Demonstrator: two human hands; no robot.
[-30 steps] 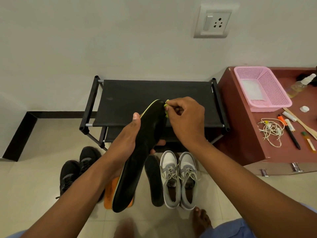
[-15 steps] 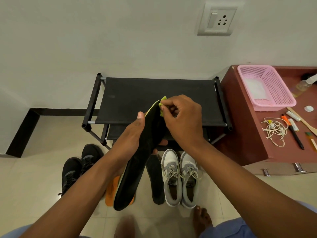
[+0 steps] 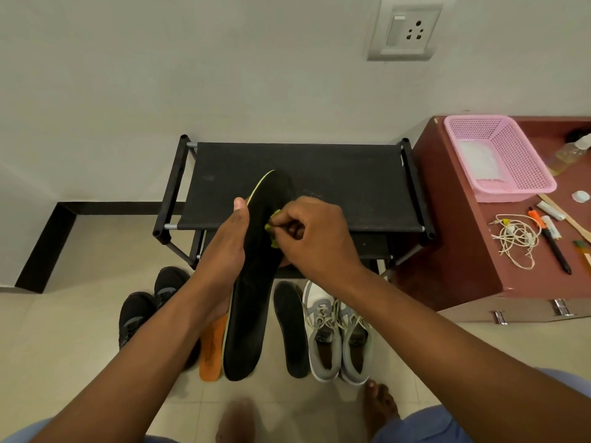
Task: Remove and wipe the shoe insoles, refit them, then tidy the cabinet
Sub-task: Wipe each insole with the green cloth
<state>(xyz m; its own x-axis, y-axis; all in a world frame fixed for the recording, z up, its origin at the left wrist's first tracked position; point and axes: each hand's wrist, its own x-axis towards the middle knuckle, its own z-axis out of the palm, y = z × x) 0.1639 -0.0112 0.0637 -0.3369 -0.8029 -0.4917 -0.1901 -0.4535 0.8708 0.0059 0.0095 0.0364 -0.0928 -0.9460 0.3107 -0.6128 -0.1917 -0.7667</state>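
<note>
Left hand (image 3: 224, 247) grips a long black insole (image 3: 252, 282) from its left edge, thumb up along the yellow-green rim, fingers curled underneath. Insole is held up off the floor, toe end over the black shoe rack (image 3: 319, 183), heel end toward the person. Right hand (image 3: 313, 238) is closed round a small yellow-green cloth (image 3: 273, 230), pinching it and pressing it onto the upper face of the insole, about a third of the way down from the toe.

On the tiled floor (image 3: 80, 330) below: a second black insole (image 3: 292, 330) lying flat just left of a pair of grey-and-white sneakers (image 3: 339, 330), touching or nearly so. An orange insole (image 3: 212, 350) lies flat, partly hidden by the held insole and the left forearm. A pair of black shoes (image 3: 150, 302) sits further left, in front of the rack's left leg.

Right of the rack stands a reddish-brown cabinet (image 3: 454, 251). On its top: pink plastic basket (image 3: 511, 155) at the back, a tangle of white cord (image 3: 516, 239), a black-and-orange marker (image 3: 550, 241), plus a few small items too small to identify. Wall socket plate (image 3: 404, 30) above.
</note>
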